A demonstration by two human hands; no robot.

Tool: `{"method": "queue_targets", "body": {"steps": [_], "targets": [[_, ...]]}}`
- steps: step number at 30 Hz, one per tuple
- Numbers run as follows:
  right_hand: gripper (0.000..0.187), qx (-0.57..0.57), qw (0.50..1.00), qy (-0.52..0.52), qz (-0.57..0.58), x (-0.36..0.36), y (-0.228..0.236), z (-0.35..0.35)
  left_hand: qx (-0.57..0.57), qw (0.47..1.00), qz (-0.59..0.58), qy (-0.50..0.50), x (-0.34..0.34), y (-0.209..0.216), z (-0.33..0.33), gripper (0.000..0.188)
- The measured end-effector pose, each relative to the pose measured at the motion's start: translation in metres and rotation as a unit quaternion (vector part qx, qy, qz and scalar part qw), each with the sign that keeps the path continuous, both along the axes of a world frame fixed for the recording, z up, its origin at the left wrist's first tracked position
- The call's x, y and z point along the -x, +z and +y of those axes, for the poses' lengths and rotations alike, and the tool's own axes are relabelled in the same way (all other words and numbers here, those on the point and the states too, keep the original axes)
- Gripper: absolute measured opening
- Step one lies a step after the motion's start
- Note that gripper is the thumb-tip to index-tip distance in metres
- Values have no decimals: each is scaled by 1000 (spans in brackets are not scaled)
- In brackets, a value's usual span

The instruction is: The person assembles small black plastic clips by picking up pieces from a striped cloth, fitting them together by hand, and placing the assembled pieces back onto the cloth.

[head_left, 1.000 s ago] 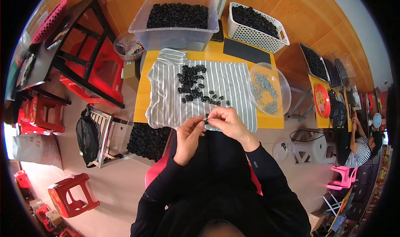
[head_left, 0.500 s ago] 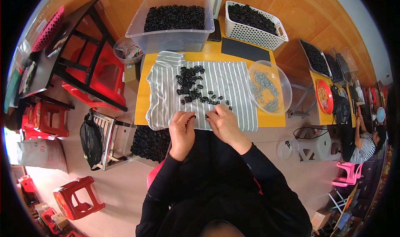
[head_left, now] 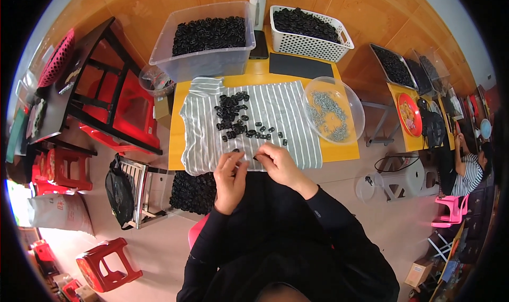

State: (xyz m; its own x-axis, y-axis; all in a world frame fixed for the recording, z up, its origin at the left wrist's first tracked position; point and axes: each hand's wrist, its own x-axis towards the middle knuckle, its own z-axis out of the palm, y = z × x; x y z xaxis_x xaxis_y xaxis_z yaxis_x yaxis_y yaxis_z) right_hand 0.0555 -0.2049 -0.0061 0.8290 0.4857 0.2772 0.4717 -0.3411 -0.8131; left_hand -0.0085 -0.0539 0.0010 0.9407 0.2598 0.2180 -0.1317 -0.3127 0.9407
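The person sits at a small yellow table [head_left: 344, 152] with both hands down at the near edge of a grey striped cloth [head_left: 286, 111] spread over it. The left hand [head_left: 230, 177] has its fingers curled in together, the tips pinching a small black part [head_left: 235, 151] at the cloth's edge. The right hand [head_left: 278, 161] lies just beside it, fingers bent and drawn close, with another small black piece [head_left: 256, 157] at its fingertips; whether it is truly gripped I cannot tell. Further up the cloth lies a loose heap of black parts [head_left: 233, 114], with a thin trail of them running toward the hands. To the right, half over the table's edge, sits a clear round bowl [head_left: 360, 111] of small grey screws [head_left: 326, 111]. Behind the cloth stand a clear plastic tub [head_left: 207, 63] and a white basket [head_left: 310, 45], both full of black parts, with a white bottle [head_left: 258, 2] between them. A third bin of black parts [head_left: 193, 191] sits low beside the person's left knee, near a red stool [head_left: 106, 262]
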Motion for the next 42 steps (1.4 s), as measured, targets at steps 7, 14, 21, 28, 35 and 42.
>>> {"method": "queue_targets", "body": {"steps": [7, 14, 21, 28, 35, 42], "targets": [[7, -219, 908, -20, 356, 22, 10, -2, -9, 997, -71, -36, 8, -1, -15, 27], [8, -278, 885, -11, 374, 29, 2, 5, -180, 969, -167, -36, 6, -5, -8, 25], [21, 156, 947, -115, -255, -50, 13, -21, 121, 990, 52, -56, 9, -12, -8, 9], [13, 313, 889, 41, -333, -88, 4, -31, 328, 935, 120, -60, 7, -20, -4, 13], [5, 178, 978, -7, -112, -65, 20, -19, 323, 938, 103, -69, 5, -17, 0, 22], [6, -96, 940, 122, 304, -14, 25, -7, 324, 940, 80, -73, 8, -13, -5, 32]]}}
